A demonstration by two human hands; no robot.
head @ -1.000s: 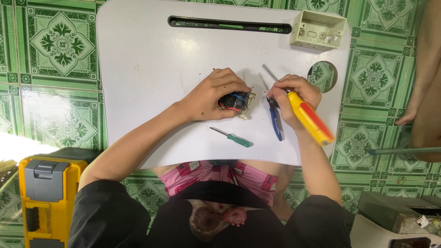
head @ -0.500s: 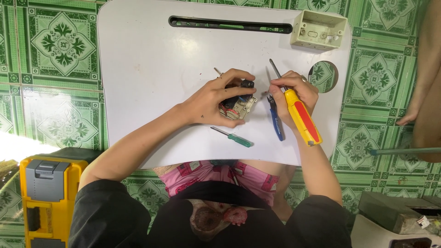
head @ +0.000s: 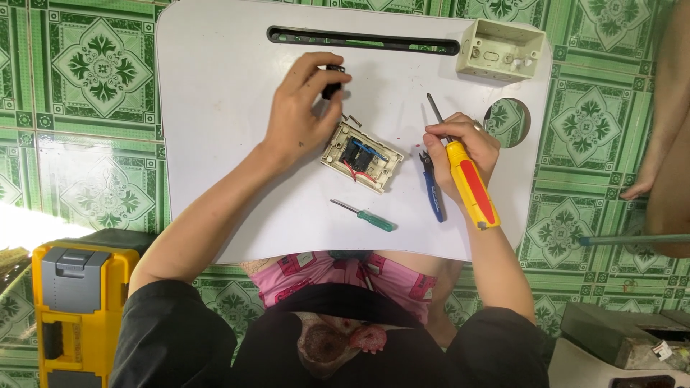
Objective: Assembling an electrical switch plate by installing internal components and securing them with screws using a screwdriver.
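At the centre of the white lap table (head: 215, 144), the left hand (head: 298, 118) is raised off the surface with thumb and fingertips pinched closed on a small black part (head: 332, 80), probably a switch module, though the view is too small to be sure. It is held at about eleven o'clock from the switch plate (head: 361, 156), apart from it. That plate lies back-side up, exposing its red and blue wiring, which suits access to the fittings.

At three o'clock from the plate, the right hand (head: 460, 154) is closed around a yellow and red screwdriver (head: 467, 183), shaft aimed toward twelve o'clock with the tip off the plate, as though parked ready.

Blue-handled pliers (head: 430, 188) lie just beside that hand, on its plate side. A small green screwdriver (head: 365, 215) rests at six o'clock from the plate, within reach. Loose screws (head: 351, 118) sit at the plate's upper edge. A cream wall box (head: 501, 49) stands open-side up at one o'clock, well apart.
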